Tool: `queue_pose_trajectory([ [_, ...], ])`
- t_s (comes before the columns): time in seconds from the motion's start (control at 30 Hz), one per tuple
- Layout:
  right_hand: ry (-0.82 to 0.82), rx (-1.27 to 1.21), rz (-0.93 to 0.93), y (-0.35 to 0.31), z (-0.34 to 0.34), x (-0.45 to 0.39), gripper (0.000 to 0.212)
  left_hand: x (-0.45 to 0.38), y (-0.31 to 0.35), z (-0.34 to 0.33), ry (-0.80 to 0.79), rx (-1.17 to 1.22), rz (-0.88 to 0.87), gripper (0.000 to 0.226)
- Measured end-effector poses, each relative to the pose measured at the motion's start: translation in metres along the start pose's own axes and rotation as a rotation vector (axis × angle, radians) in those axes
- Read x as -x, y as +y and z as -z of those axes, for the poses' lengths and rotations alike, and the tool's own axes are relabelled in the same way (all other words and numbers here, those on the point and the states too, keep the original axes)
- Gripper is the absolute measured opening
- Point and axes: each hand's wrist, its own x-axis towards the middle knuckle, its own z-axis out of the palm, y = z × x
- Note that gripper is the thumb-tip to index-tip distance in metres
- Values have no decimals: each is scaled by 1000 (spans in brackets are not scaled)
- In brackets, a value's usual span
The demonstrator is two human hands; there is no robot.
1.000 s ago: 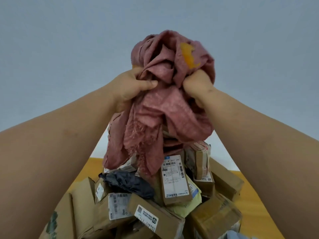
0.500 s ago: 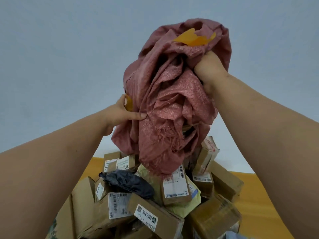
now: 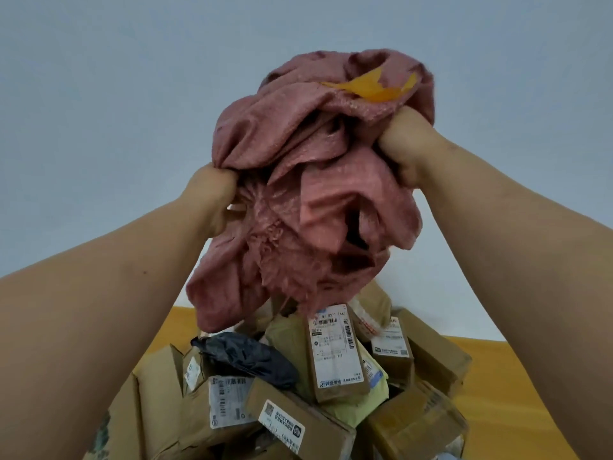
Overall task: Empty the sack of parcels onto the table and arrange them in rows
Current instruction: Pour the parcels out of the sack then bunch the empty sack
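Parcels (image 3: 335, 353) heaped on yellow table (image 3: 530, 376), pale wall (image 3: 132, 94) behind

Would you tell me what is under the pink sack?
A pile of parcels on the table; the sack covers the pile's top and its own inside.

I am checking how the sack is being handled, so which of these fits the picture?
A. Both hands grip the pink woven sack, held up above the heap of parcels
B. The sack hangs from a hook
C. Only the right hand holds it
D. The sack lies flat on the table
A: the left hand and the right hand each bunch the cloth of the pink woven sack, raised over the heap of cardboard parcels.
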Motion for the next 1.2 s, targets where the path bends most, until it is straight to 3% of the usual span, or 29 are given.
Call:
queue_pose_trajectory([
  [0.07,-95,365,-87,10,5,5,7,-1,0,-3,18,24,-28,23],
  [0.23,-297,885,-431,30,31,13,11,7,-18,3,-147,-148,-72,22],
  [0.3,-410,1099,-572,29,35,17,23,4,-25,15,-247,-350,14,43],
  [0.37,-520,1355,-679,31,41,11,39,1,-33,24,-305,-502,128,44],
  [0.4,-502,1450,-654,28,40,10,33,0,-37,27,-321,-543,179,46],
  [0.47,-232,1399,-472,23,43,5,8,0,-46,32,-333,-581,226,51],
  [0.53,134,1132,-272,22,46,-4,24,0,-54,33,-357,-557,249,51],
  [0.57,222,983,-200,25,44,-5,41,2,-57,31,-377,-556,245,51],
  [0.63,94,841,-165,36,35,-4,72,2,-61,29,-424,-559,224,57],
  [0.73,-239,917,-315,68,18,0,115,0,-62,27,-531,-619,240,52],
  [0.8,-315,947,-431,83,12,2,133,3,-59,28,-669,-632,314,51],
  [0.87,-391,926,-589,91,8,6,124,9,-54,28,-755,-622,420,49],
  [0.97,-697,825,-801,91,9,12,75,16,-49,25,-747,-621,537,30],
  [1.0,-717,790,-810,90,11,14,75,18,-50,24,-717,-657,556,26],
  [1.1,-600,749,-765,92,16,14,88,14,-59,19,-590,-771,505,68],
  [1.2,-564,674,-814,95,14,14,123,13,-71,10,-590,-802,382,74],
])
